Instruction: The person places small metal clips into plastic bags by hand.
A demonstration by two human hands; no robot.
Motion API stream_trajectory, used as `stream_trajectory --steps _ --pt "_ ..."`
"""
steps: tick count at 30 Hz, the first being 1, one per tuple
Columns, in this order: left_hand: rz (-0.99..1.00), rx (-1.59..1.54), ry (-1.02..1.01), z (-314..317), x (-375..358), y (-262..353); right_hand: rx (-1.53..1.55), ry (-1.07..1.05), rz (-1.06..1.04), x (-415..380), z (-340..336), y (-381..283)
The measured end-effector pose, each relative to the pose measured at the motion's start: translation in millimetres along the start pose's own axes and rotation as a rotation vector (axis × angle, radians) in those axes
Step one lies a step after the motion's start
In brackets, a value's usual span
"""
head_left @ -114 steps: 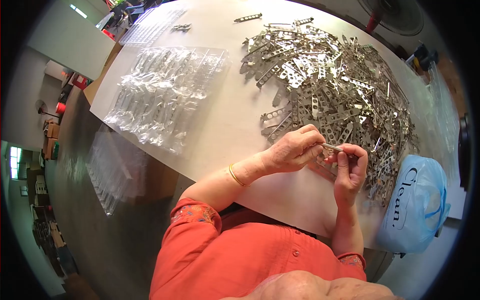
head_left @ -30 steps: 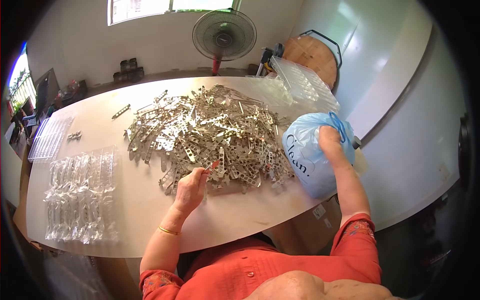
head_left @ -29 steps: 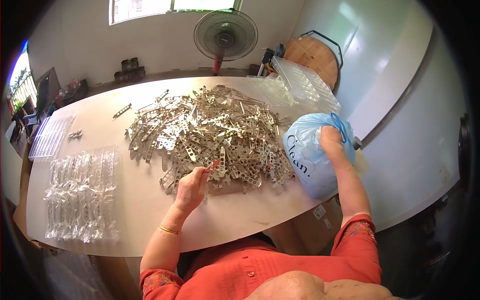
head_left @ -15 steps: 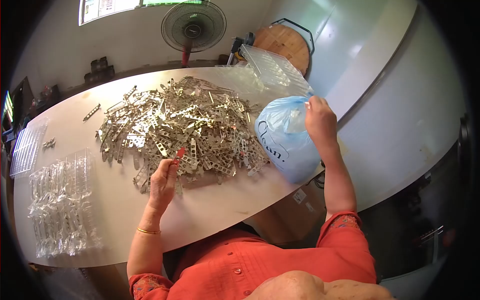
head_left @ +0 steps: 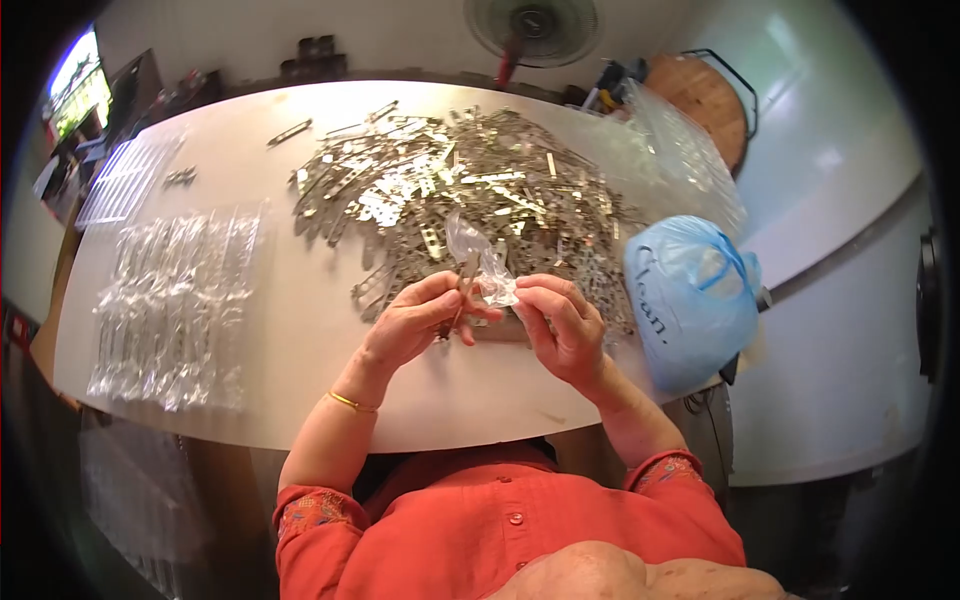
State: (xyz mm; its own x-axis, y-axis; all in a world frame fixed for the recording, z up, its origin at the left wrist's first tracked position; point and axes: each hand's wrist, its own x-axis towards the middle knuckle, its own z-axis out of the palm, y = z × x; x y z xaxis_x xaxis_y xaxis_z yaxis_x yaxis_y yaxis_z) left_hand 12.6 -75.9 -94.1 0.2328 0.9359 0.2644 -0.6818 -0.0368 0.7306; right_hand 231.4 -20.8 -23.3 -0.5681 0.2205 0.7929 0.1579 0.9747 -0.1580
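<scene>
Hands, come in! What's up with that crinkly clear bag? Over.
Left hand gripping metal strip. Right hand pinching clear bag. Metal pile just beyond both hands.

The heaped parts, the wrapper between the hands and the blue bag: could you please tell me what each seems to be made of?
Heaped parts: thin, smooth metal, perhaps steel, judging by their bright glints; the exact metal is unclear.
Wrapper: thin, clear, glossy plastic film, by its crinkles and highlights.
Bag: thin, slightly glossy, translucent blue plastic, by its soft folds.
</scene>
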Motion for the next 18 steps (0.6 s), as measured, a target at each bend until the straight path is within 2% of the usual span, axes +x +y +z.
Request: stream_trajectory --steps 2,5,10,12,13,15,16,18 --pt "0.014 -0.053 -0.023 -10.8 -1.5 2.2 0.113 0.055 0.090 -3.8 17.7 -1.5" --pt "0.074 -0.024 0.176 -5.2 -1.2 11.1 0.182 0.073 0.160 -11.7 33.0 -3.3" --pt "0.116 0.051 0.259 -15.9 0.1 7.9 0.184 0.071 0.269 -35.8 42.3 5.6" --pt "0.145 0.174 0.309 -21.9 -0.3 7.1 0.208 0.086 0.412 -46.9 43.6 5.7" --pt "0.141 0.173 0.311 -23.3 -0.2 6.2 0.209 0.085 0.416 -51.1 42.9 4.6" --pt "0.193 0.293 0.348 -23.4 0.4 6.8 0.271 -0.009 0.516 -58.5 40.8 2.5" --pt "0.190 0.294 0.349 -22.2 0.4 7.3 0.272 -0.008 0.519 -61.8 39.0 2.7" --pt "0.234 0.359 0.379 -16.0 0.6 11.1 0.249 -0.181 0.460 -65.1 32.7 5.1"
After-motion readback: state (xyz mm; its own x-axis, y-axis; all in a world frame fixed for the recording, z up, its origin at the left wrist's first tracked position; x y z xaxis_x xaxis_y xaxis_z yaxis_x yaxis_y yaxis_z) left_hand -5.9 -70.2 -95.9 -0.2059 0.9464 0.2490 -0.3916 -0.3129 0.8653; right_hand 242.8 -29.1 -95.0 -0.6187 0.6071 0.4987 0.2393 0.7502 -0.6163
